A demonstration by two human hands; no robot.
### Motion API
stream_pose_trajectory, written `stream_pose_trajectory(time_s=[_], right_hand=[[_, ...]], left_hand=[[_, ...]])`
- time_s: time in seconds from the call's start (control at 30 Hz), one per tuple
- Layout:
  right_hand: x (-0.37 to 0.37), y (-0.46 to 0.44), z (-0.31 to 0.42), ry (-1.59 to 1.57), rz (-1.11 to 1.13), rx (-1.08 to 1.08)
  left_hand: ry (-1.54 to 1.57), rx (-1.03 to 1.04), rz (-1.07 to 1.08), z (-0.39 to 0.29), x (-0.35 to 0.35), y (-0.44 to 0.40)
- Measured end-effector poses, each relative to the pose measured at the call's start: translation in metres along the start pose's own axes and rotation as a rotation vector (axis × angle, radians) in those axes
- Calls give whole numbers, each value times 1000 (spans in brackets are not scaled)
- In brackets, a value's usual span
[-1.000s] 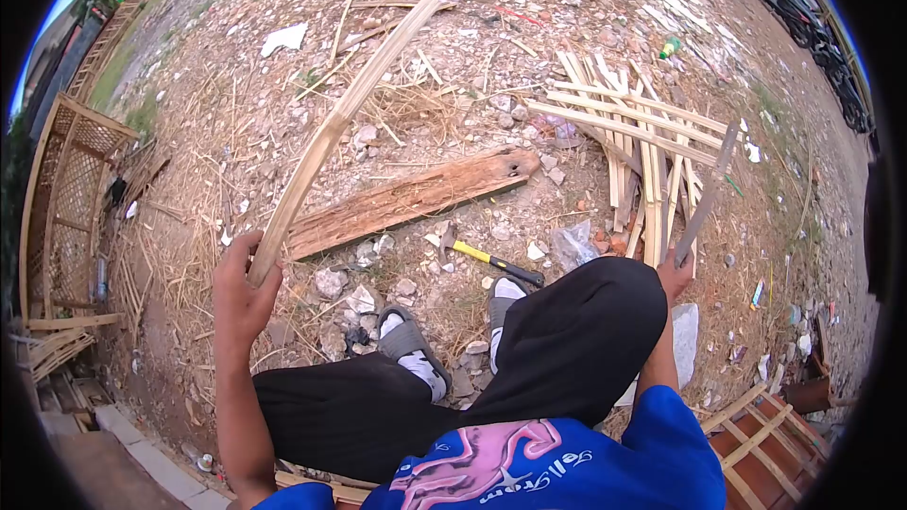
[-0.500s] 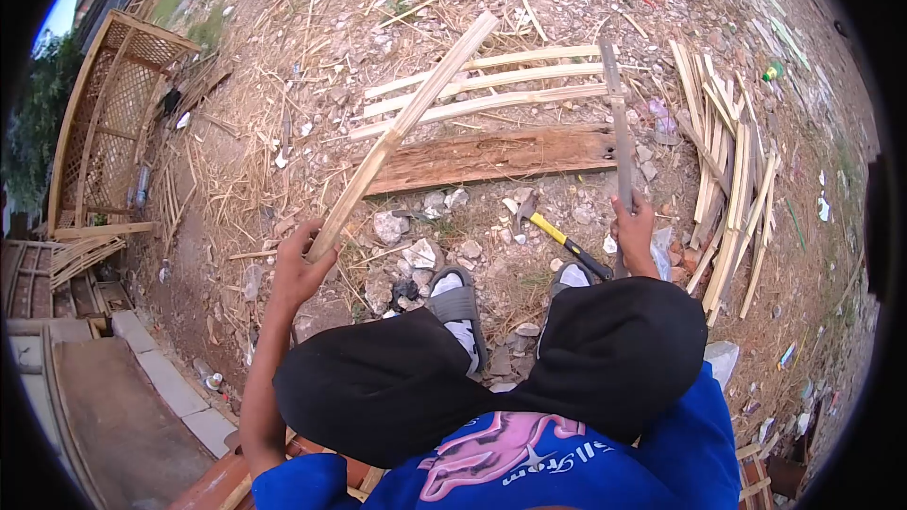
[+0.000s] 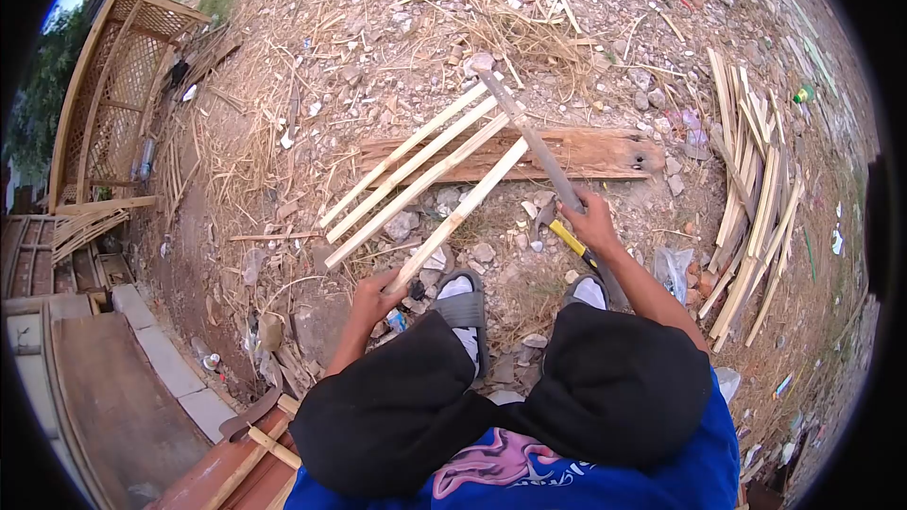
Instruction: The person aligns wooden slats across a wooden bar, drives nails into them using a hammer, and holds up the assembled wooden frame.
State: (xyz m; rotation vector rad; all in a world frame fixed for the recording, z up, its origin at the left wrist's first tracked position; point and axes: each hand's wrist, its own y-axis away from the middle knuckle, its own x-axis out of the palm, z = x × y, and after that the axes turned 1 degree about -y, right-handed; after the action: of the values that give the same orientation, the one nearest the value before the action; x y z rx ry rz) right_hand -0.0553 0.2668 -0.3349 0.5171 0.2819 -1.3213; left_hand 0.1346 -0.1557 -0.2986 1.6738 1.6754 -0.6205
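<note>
The single view looks from the wearer's head, forward and steeply down, past the near black-trousered knees (image 3: 614, 387) to the far rubble-strewn ground; its round wide-angle frame reaches the tan wooden lattice frame (image 3: 113, 104) at left.

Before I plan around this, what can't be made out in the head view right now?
All in the head view:
- Part of the grey bar in the right hand: covered by the fingers.
- End of the hammer's handle: hidden behind the bar.
- Near end of the held strip: covered by the left hand.
- Strip count in the right-side pile: overlaps hide some.
- Shirt lettering: folded, cut off by the frame.
</note>
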Motion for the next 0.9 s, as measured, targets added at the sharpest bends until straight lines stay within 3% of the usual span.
stream_pose_trajectory(time_s=[0.03, 0.2, 0.43, 0.63, 0.8, 0.9], right_hand=[[2, 0, 0, -12, 1, 5], [7, -1, -11, 13, 43, 37], [18, -10, -44, 219, -53, -115], [13, -4, -24, 167, -86, -51], [15, -4, -41, 176, -123, -227], [16, -4, -46, 195, -128, -246]], left_hand=[[-21, 81, -49, 8, 9, -6], [-39, 107, -67, 23, 37, -30], [-157, 187, -37, 14, 22, -48], [-187, 202, -50, 13, 25, -50], [-196, 271, -132, 13, 31, -47], [-237, 210, -64, 6, 26, -45]])
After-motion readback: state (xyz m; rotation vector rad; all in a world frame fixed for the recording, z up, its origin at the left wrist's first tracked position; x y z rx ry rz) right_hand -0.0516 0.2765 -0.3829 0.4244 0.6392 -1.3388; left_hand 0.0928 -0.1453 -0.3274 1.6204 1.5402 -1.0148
